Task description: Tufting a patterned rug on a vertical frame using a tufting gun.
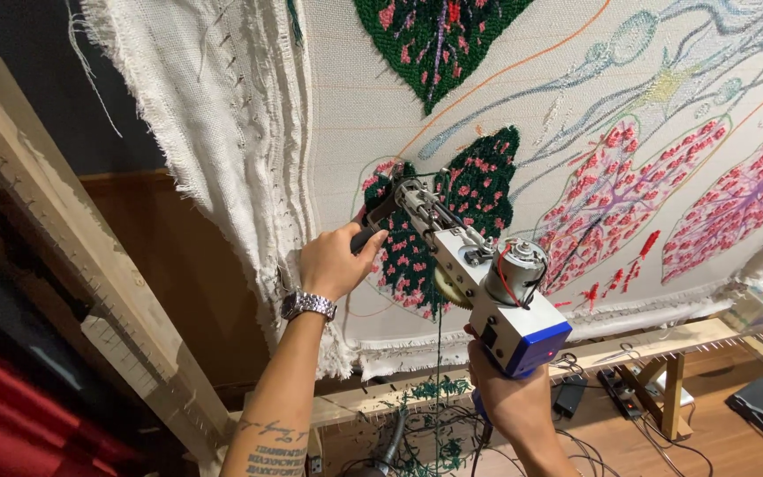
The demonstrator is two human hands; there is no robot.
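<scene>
We see a tufting gun [479, 287], white with a blue rear block, pressed nose-first against a stretched cloth [452, 97] at the edge of a dark green leaf [452, 212] dotted with pink. Our left hand [336, 259] is wrapped tight around the gun's black front handle, a metal watch [308, 305] on its wrist; our right hand [509, 393] is closed around the lower grip beneath the blue block, its fingers mostly hidden. Green yarn [439, 353] runs down from the gun to a loose tangle below. We judge the work partly done: this leaf is largely filled, with bare cloth remaining at its left edge, and a second green leaf [434, 40] above looks complete. To the right, the pink leaves [629, 190] appear only sparsely stitched, and the pale blue stems [576, 84] remain thin lines. The cloth hangs on a wooden frame [64, 256], with cables [602, 380] on the floor beneath.
</scene>
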